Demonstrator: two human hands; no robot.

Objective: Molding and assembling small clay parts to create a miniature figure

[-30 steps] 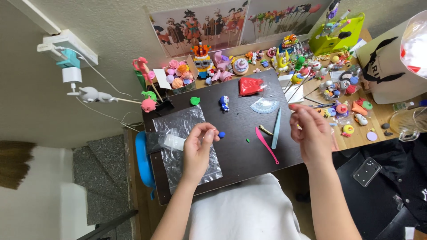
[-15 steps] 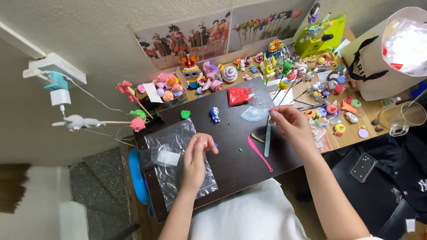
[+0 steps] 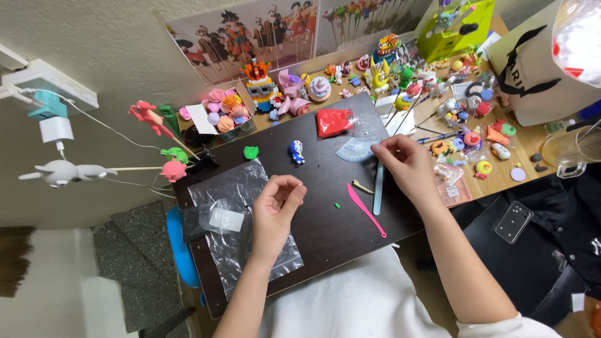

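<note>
- While the left hand (image 3: 275,209) sits curled over the dark desk mat (image 3: 325,250), the view has tilted since a second ago: desk now fills more of the frame, the lamp corner at right has slid mostly out.
- Left hand: fingers were pinched up at the mat's middle earlier; now drawn in to a loose fist over the edge of the clear plastic bag (image 3: 241,250). Cannot tell if it has anything inside; too small to see.
- Right hand (image 3: 404,166): moved from open air above the tools down to the top end of the pale blue sculpting tool (image 3: 378,188). Fingertips bent and closed near the tool tip and the clear protractor (image 3: 355,150); whether they actually pinch the tool or a bit of clay, cannot tell.
- Reads as: work has shifted to the right-hand tool zone, left is idle or holding a small piece.
- Unmoved: pink sculpting tool (image 3: 366,209) diagonal just left of the blue one, small green clay speck (image 3: 337,204) between the hands, blue clay figure (image 3: 296,151) upright further back, red clay in a bag (image 3: 333,121) behind it, green clay blob (image 3: 251,152) at left.
- Surface: dark mat on a wooden desk (image 3: 532,169), right side crowded with small clay figures and parts.
- Room: posters along the back wall, figures on sticks at left, charger and cable on the wall, white tote bag (image 3: 532,69) at right.
</note>
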